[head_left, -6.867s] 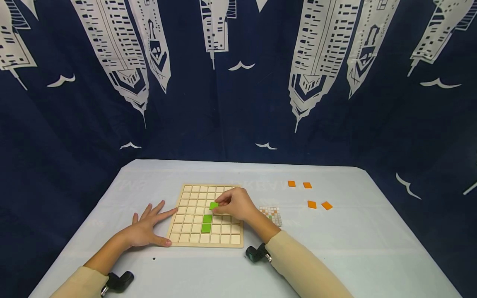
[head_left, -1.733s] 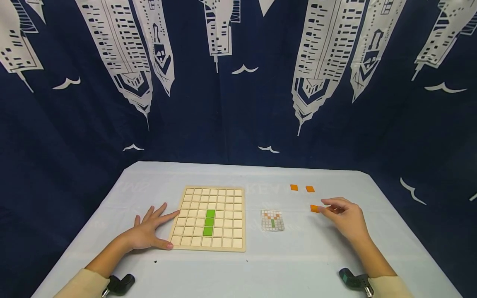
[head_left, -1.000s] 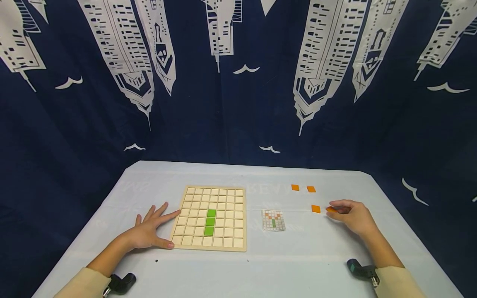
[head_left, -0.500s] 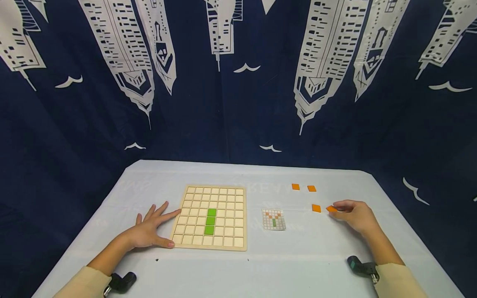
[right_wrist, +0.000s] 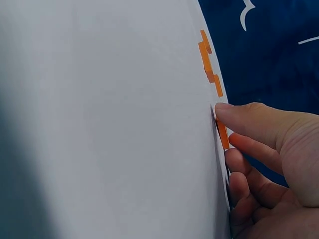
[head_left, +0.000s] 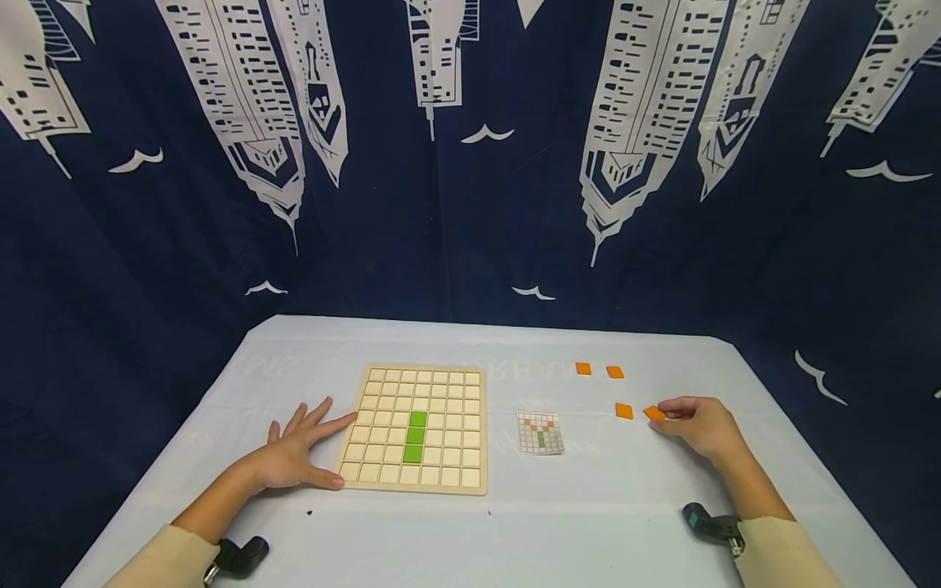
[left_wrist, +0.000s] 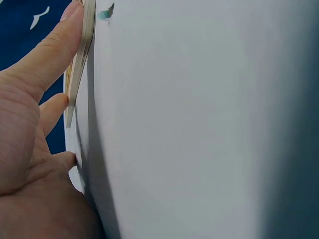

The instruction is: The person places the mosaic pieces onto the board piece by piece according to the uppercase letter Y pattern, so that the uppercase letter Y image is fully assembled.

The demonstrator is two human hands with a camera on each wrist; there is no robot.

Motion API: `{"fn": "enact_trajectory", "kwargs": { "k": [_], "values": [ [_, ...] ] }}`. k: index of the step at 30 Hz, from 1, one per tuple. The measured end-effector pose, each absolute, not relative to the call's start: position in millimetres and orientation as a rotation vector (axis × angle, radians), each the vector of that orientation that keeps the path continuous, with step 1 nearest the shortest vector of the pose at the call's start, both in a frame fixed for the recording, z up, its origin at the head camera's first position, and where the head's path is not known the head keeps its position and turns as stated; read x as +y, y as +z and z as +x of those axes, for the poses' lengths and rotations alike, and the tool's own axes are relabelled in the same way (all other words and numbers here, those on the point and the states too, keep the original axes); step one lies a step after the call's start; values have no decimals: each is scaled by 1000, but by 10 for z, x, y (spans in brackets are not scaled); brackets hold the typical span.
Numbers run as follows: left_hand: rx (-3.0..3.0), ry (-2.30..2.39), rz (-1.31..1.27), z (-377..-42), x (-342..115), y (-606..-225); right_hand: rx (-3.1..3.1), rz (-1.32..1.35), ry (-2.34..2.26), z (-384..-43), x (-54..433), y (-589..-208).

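A wooden grid board (head_left: pixel 448 491) lies left of the table's middle, with three green square tiles (head_left: pixel 415 436) in one column of its cells. My left hand (head_left: pixel 285 459) spreads its fingers at the board's left edge, thumb at the near corner and index finger farther up. In the left wrist view the thumb (left_wrist: pixel 55 45) touches the board's side (left_wrist: pixel 79 64). Far to the right, my right hand (head_left: pixel 702 426) pinches an orange square tile (head_left: pixel 653 413) between thumb and fingers. The right wrist view shows this orange tile (right_wrist: pixel 223 130) tilted at the fingertips.
Three more orange tiles, one of them nearest the hand (head_left: pixel 624 412), lie on the white table (head_left: pixel 588 523). A small pattern card (head_left: pixel 540 434) with orange and green squares lies right of the board. A dark blue printed curtain (head_left: pixel 470 204) hangs behind.
Earlier my right hand held a green tile over the board; that tile now lies in the column. The hand has since moved right and taken hold of an orange tile. The left hand stays put.
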State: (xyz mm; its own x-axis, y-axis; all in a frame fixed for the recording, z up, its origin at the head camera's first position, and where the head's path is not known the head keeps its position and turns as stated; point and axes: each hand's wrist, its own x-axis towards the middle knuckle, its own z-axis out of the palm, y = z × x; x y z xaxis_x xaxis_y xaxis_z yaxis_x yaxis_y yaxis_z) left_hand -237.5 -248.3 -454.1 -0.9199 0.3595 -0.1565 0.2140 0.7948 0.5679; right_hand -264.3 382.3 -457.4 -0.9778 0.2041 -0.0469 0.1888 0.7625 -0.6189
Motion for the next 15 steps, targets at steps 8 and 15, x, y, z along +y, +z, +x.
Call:
{"fn": "enact_trajectory", "kwargs": {
  "k": [8,15],
  "values": [
    [2730,817,446,-2373,-2481,-4538,-2926,-367,1026,-2656,3806,-4586],
    [2730,815,439,-2374,-2484,-4544,-2929,-369,990,-2673,3815,-4608]
  ]
}}
